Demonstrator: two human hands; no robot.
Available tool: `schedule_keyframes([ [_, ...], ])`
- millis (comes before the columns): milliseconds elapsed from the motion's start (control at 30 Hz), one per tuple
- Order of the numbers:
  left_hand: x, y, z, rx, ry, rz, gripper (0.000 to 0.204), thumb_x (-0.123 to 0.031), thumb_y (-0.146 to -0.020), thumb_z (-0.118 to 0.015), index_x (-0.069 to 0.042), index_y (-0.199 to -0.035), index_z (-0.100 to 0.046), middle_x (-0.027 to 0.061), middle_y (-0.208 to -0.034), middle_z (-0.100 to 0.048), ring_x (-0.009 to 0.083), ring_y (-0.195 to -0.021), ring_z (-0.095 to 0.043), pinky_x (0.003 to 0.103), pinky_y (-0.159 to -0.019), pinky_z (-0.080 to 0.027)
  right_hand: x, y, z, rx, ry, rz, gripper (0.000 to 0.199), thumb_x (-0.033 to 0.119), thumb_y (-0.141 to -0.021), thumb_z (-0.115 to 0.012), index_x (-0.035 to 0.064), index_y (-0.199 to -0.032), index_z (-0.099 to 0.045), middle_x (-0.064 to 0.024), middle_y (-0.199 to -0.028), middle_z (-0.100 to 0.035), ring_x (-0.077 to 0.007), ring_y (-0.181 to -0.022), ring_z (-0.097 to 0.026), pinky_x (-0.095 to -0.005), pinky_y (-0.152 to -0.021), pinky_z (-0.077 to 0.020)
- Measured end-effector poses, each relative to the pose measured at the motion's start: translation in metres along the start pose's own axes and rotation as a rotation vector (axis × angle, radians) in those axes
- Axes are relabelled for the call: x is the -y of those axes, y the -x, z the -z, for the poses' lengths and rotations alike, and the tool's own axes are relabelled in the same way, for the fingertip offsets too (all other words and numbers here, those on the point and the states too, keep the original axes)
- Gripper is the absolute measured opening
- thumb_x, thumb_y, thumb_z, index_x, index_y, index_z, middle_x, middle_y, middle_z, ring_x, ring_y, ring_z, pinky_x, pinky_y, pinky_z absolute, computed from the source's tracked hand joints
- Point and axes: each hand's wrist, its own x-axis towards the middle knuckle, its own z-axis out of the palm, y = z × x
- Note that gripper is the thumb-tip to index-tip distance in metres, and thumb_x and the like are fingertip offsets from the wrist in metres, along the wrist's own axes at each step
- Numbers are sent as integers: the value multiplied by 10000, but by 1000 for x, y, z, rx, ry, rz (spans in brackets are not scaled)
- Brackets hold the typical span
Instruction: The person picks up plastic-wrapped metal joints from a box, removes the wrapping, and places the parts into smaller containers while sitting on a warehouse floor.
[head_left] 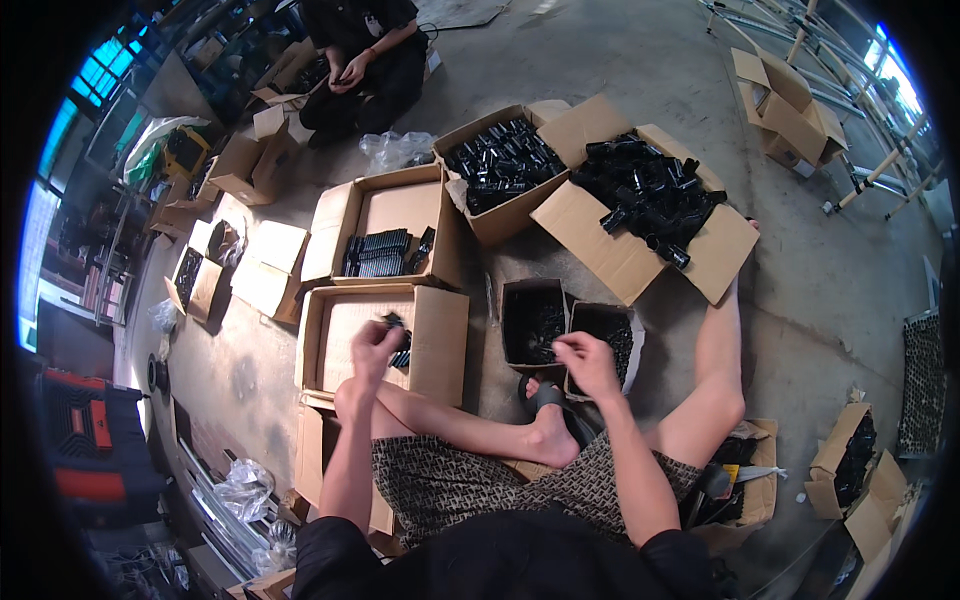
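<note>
My left hand [375, 352] is closed around a small glossy black part [392, 321], above an open cardboard box [440, 345] with a few black pieces inside. Fingers pinched, my right hand [594, 366] hovers over the near edges of two small boxes; whatever it holds is too small to make out. One small box [506, 312] and its neighbour [636, 352] both contain small black pieces. Beyond the left hand, another carton [332, 232] holds a neat row of black parts [377, 254].
Two large cartons farther off are heaped with black tubular parts [508, 160] and more black parts [650, 190]. A co-worker [365, 60] sits at the far left. My bare legs [480, 425] frame the small boxes. A metal frame [850, 180] stands at right.
</note>
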Motion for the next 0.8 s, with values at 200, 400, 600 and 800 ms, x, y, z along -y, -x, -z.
schedule_keyframes([
  [200, -56, 108, -118, 208, -503, -375, 222, -102, -813, -785, -6, -888, -600, 86, -834, -686, 119, -783, -648, 287, -701, -514, 13, 28, -100, 218, -196, -121, 359, 296, -944, -679, -1, -1144, -651, -62, -903, -691, -118, -760, -648, -277, -694, -537],
  [400, -20, 132, -132, 375, 163, 78, 177, -151, -921, -701, 1, -907, -612, 32, -839, -676, 73, -780, -597, 249, -678, -484, -9, 53, -70, 112, -36, -76, 235, 216, -937, -652, -10, -952, -712, -49, -710, -668, -95, -669, -611, -303, -614, -505],
  [600, -17, 143, -143, 243, -211, -38, 185, -161, -954, -656, 19, -911, -666, 11, -746, -651, 57, -710, -557, 230, -629, -459, -12, 68, -71, 12, 229, -48, 222, 191, -878, -712, -14, -946, -664, -43, -783, -677, -118, -710, -635, -314, -630, -497],
  [800, -3, 135, -143, 244, -87, 7, 192, -164, -882, -744, 16, -875, -678, 7, -686, -626, 45, -639, -523, 222, -567, -423, -25, 68, -71, 68, 112, -28, 284, 167, -868, -721, -11, -1033, -574, -77, -934, -648, -112, -851, -625, -303, -727, -521],
])
